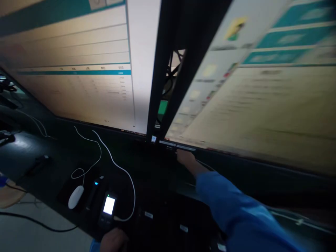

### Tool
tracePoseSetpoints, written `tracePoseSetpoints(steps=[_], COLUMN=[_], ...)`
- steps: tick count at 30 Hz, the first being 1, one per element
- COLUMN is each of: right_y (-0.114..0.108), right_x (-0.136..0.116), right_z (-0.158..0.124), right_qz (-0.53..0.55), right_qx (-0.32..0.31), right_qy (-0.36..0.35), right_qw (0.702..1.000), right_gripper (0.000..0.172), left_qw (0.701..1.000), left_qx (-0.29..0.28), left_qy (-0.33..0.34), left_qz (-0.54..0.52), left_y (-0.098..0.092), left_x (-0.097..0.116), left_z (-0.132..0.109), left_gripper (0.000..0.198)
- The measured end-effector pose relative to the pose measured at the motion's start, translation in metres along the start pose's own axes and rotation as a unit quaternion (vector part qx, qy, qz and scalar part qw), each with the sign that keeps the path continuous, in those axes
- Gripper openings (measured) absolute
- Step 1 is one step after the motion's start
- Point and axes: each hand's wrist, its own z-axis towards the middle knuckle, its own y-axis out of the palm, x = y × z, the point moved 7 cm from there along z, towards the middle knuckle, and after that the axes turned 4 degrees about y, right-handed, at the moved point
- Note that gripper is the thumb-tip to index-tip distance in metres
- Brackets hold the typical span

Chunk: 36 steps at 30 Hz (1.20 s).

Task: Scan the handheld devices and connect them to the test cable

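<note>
My right hand point(186, 158), in a blue sleeve point(223, 196), reaches forward to the lower edge of the right monitor point(262, 112). Its fingers look curled together beside a light strip point(186, 147) there; what they hold, if anything, is too small to make out. At the bottom of the view, my left hand point(114, 239) rests low and dark, its fingers mostly lost in shadow. Just above it lies a handheld device point(109, 205) with a bright white screen, a white cable point(131, 182) running from its side.
The left monitor point(78, 70) stands angled beside the right one, with cables point(172, 71) showing through the gap. A white mouse point(76, 197) and a dark device with a blue light point(96, 183) lie on the dark desk. Several small labelled dark items, including one label point(148, 214), sit near the front.
</note>
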Motion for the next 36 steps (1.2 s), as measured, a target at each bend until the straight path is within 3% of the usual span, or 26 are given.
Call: tracePoseSetpoints(steps=[3, 5, 9, 11, 13, 16, 20, 27, 32, 34, 36], right_y=[-0.024, -0.029, 0.001, 0.029, 0.055, 0.078, 0.082, 0.075, 0.071, 0.067, 0.062], right_x=[0.022, 0.036, 0.048, 0.038, 0.019, -0.018, -0.057, -0.085, -0.085, -0.084, -0.085], right_z=[-0.064, -0.122, -0.235, -0.275, -0.302, -0.324, -0.34, -0.36, -0.375, -0.381, -0.385], right_qz=[0.039, 0.055, 0.081, 0.107, 0.144, 0.198, 0.25, 0.297, 0.334, 0.365, 0.4], right_qx=[0.026, 0.045, 0.042, 0.032, 0.038, 0.072, 0.124, 0.232, 0.278, 0.303, 0.33], right_qy=[0.017, 0.025, 0.051, 0.046, 0.027, -0.005, -0.025, -0.081, -0.097, -0.108, -0.117], right_qw=[0.999, 0.997, 0.995, 0.993, 0.988, 0.978, 0.96, 0.923, 0.895, 0.874, 0.847], right_gripper=[0.033, 0.041, 0.047, 0.047, 0.046, 0.043, 0.043, 0.034, 0.028, 0.026, 0.024], left_qw=[0.98, 0.963, 0.965, 0.955, 0.946, 0.942, 0.938, 0.98, 0.996, 0.985, 0.952], left_qx=[-0.004, 0.022, -0.066, -0.12, -0.135, -0.114, -0.096, -0.063, -0.029, -0.036, -0.066], left_qy=[0.188, 0.238, 0.151, 0.101, 0.072, 0.055, 0.023, -0.052, -0.064, -0.07, -0.101], left_qz=[0.069, 0.123, 0.205, 0.251, 0.285, 0.31, 0.333, 0.181, -0.049, -0.155, -0.28], left_y=[-0.004, -0.008, 0.0, 0.007, 0.014, 0.023, 0.032, 0.024, 0.007, 0.007, 0.015], left_x=[0.021, 0.033, 0.049, 0.061, 0.078, 0.101, 0.111, 0.111, 0.11, 0.113, 0.12], left_z=[0.0, -0.002, 0.003, 0.005, 0.01, 0.021, 0.037, 0.061, 0.051, 0.04, 0.026], left_gripper=[0.018, 0.023, 0.035, 0.049, 0.062, 0.076, 0.086, 0.065, 0.063, 0.052, 0.046])
